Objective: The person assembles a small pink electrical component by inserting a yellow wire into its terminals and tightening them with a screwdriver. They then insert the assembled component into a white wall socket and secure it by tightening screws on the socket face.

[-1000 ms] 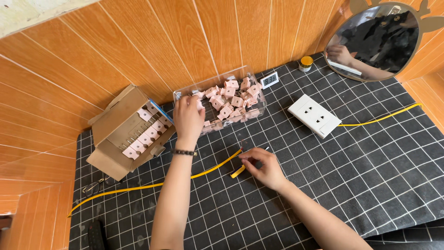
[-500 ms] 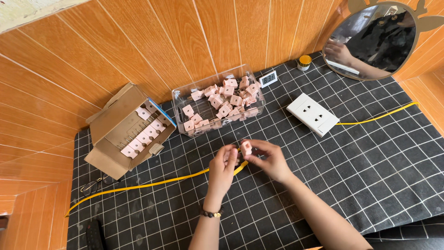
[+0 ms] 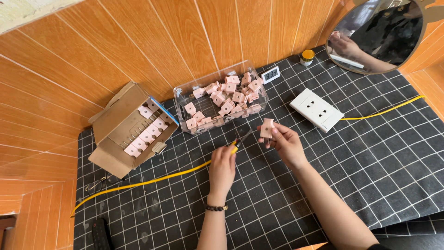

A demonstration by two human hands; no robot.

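Observation:
My right hand [image 3: 286, 144] holds a small pink plug [image 3: 266, 128] up between thumb and fingers, just in front of the clear plastic bin. My left hand [image 3: 222, 165] grips the end of a yellow cable [image 3: 152, 179], whose dark split wire tips [image 3: 243, 136] point toward the plug. The clear bin [image 3: 221, 98] holds several more pink plugs. An open cardboard box [image 3: 131, 129] at the left has a row of the same plugs laid inside.
A white socket block [image 3: 317, 109] with its own yellow cord [image 3: 384, 111] lies right of the bin. A small digital display [image 3: 270, 74], a yellow-lidded jar [image 3: 306, 57] and a round mirror [image 3: 374, 34] stand at the back. Glasses [image 3: 99, 184] and a black remote [image 3: 100, 234] lie front left on the checked mat.
My left hand left the bin with a plug and came down to the cable; the plug passed to my right hand, and the left now holds the cable end.

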